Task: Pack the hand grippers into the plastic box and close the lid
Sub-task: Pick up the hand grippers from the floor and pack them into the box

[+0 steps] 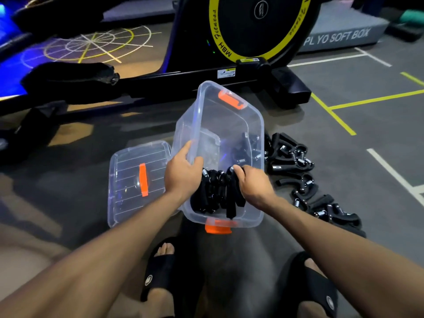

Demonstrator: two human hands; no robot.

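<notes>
A clear plastic box (206, 106) with orange latches stands on the floor, its far end tipped up. Several black hand grippers (214, 193) stand packed in its near end. My left hand (182, 173) grips the box's left rim. My right hand (253, 183) reaches inside and is closed on the top of the packed hand grippers. A row of loose black hand grippers (298, 177) with metal springs lies on the floor to the right of the box. The clear lid (128, 191) with an orange handle lies flat to the left of the box.
A black and yellow exercise bike (252, 31) stands just behind the box, its base bar (183, 81) across the floor. A grey soft plyo box (339, 35) sits at the back right. My two feet in black slides (160, 269) are just below the box.
</notes>
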